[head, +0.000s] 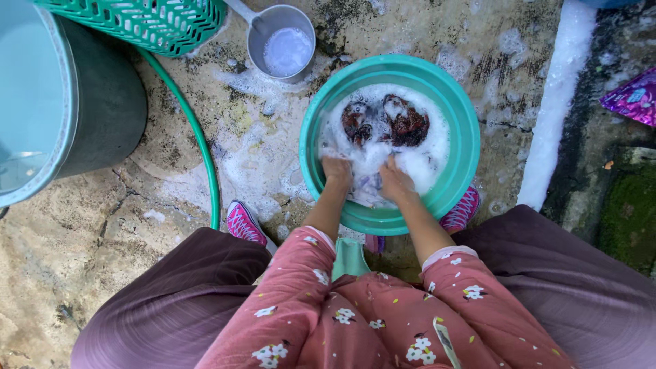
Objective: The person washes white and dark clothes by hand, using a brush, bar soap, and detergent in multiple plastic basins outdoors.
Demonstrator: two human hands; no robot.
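Leftmost, a grey bucket (102, 102) stands beside a green hose (205, 164) and metal dipper (283, 44). Then the left hand (337, 172) and right hand (395, 183) sink into suds in the teal basin (461, 137), gripping pale cloth (369, 188); dark laundry (396, 121) lies beyond.

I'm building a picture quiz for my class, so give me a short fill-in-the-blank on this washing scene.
1. Both hands, left hand and right hand, are in a round ____ basin of suds.
2. The metal scoop beyond the basin holds ____ water.
3. A green ____ curves across the wet ground.
4. The shoes are ____.

Missing words: green; soapy; hose; pink
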